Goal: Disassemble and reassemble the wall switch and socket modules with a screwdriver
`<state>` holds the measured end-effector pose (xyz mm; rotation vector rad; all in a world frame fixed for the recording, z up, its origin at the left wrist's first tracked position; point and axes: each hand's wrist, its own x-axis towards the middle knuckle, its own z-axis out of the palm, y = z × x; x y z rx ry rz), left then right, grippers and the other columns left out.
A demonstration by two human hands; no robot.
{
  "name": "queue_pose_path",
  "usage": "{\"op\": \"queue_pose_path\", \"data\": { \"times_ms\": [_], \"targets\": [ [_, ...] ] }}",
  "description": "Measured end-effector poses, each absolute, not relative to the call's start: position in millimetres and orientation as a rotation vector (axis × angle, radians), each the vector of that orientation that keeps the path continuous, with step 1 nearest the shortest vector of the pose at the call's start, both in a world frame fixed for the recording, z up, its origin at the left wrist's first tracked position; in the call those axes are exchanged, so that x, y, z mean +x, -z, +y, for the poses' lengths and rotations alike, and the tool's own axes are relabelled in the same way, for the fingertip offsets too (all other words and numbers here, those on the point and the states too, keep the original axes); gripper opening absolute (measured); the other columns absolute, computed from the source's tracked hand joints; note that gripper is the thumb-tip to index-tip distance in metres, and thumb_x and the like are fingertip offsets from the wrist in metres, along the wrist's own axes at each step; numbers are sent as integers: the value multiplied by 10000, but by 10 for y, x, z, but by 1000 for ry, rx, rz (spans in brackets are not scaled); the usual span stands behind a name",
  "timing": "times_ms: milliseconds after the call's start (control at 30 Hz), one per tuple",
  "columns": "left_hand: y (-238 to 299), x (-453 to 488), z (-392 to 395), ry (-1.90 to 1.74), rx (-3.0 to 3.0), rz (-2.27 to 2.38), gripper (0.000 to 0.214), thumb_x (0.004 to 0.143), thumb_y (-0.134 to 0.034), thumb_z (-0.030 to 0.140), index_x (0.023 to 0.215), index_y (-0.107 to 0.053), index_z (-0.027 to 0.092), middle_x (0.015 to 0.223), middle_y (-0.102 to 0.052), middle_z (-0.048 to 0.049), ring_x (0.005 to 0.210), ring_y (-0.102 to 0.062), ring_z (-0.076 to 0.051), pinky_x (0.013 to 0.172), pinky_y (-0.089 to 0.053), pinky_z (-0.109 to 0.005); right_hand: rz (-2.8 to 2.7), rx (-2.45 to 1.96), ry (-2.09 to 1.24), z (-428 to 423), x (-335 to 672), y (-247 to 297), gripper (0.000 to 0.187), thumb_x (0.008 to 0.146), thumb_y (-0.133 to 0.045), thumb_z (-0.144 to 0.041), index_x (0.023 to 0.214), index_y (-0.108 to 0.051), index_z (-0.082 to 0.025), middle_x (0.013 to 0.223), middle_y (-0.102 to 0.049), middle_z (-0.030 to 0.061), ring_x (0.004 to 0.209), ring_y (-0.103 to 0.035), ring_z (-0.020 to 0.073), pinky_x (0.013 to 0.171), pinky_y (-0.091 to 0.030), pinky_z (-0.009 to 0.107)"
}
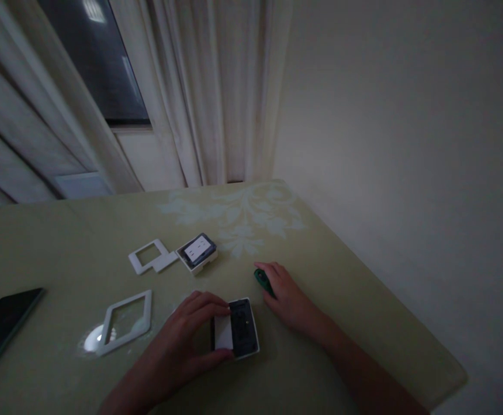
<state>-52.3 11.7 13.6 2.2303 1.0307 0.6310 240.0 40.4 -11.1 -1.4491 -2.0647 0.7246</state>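
In the head view, my left hand grips a white-edged box with a dark inside, which looks like a wall switch or socket unit. Thumb and fingers press at a white plate covering its left part; the dark right part lies bare. Just right of the box, my right hand rests on the table, closed around a small green tool. The tool's tip cannot be made out. A second unit, a wall socket with a white slotted face, sits farther back on the table.
Two white frames lie left of the hands, the farther one beside a small white piece touching the socket. A dark tablet-like slab is at far left. The table meets a wall at right; curtains hang behind.
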Motion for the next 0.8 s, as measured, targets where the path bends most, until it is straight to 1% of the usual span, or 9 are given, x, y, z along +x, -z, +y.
{"op": "queue_pose_path", "data": {
  "times_ms": [267, 333, 400, 467, 700, 767, 800],
  "targets": [
    [-170, -511, 130, -661, 2181, 1022, 444, 882, -884, 471, 1291, -734, 388, 1314, -745, -45, 1227, -693, -306, 1078, -582, -474, -2044, -1437, -696, 418, 2381, 73, 595, 923, -635, -81, 1491, -569, -247, 1435, -616, 130, 1360, -593, 278, 1211, -456, 466],
    [-166, -492, 141, -666, 2146, 1044, 361, 942, -817, 476, 1280, -738, 377, 1313, -741, -49, 1232, -689, -304, 1087, -574, -478, -2033, -1444, -688, 412, 2380, 57, 584, 919, -660, -93, 1479, -578, -238, 1437, -613, 135, 1364, -589, 285, 1212, -452, 473],
    [-141, -471, 154, -674, 2108, 1087, 266, 1018, -712, 462, 1261, -742, 357, 1292, -742, -55, 1224, -693, -296, 1090, -568, -479, -2018, -1453, -678, 407, 2381, 47, 568, 928, -667, -108, 1476, -578, -227, 1443, -608, 142, 1369, -583, 289, 1213, -449, 479],
    [-104, -453, 165, -677, 2076, 1122, 242, 1058, -641, 450, 1254, -739, 345, 1269, -746, -56, 1208, -701, -286, 1082, -570, -466, -2005, -1456, -672, 406, 2385, 44, 546, 935, -671, -124, 1464, -587, -231, 1430, -615, 142, 1358, -589, 293, 1200, -458, 487],
    [-21, -419, 192, -678, 2007, 1125, 229, 1060, -632, 439, 1248, -725, 348, 1237, -751, -26, 1174, -716, -253, 1050, -565, -397, -1956, -1403, -674, 393, 2386, 30, 496, 925, -690, -159, 1408, -627, -247, 1373, -653, 129, 1298, -625, 292, 1151, -485, 480],
    [0, -408, 202, -678, 1988, 1124, 227, 1060, -626, 425, 1248, -722, 342, 1232, -753, -25, 1170, -717, -252, 1046, -562, -395, -1922, -1385, -654, 396, 2378, -6, 410, 939, -690, -193, 1345, -653, -240, 1326, -671, 128, 1260, -632, 296, 1120, -494, 480],
    [13, -403, 209, -681, 1978, 1113, 230, 1059, -622, 416, 1254, -719, 340, 1235, -754, -26, 1172, -717, -252, 1047, -561, -395, -1906, -1383, -635, 401, 2374, -35, 329, 957, -682, -222, 1285, -671, -237, 1276, -683, 124, 1220, -638, 294, 1089, -503, 473]
  ]
}}
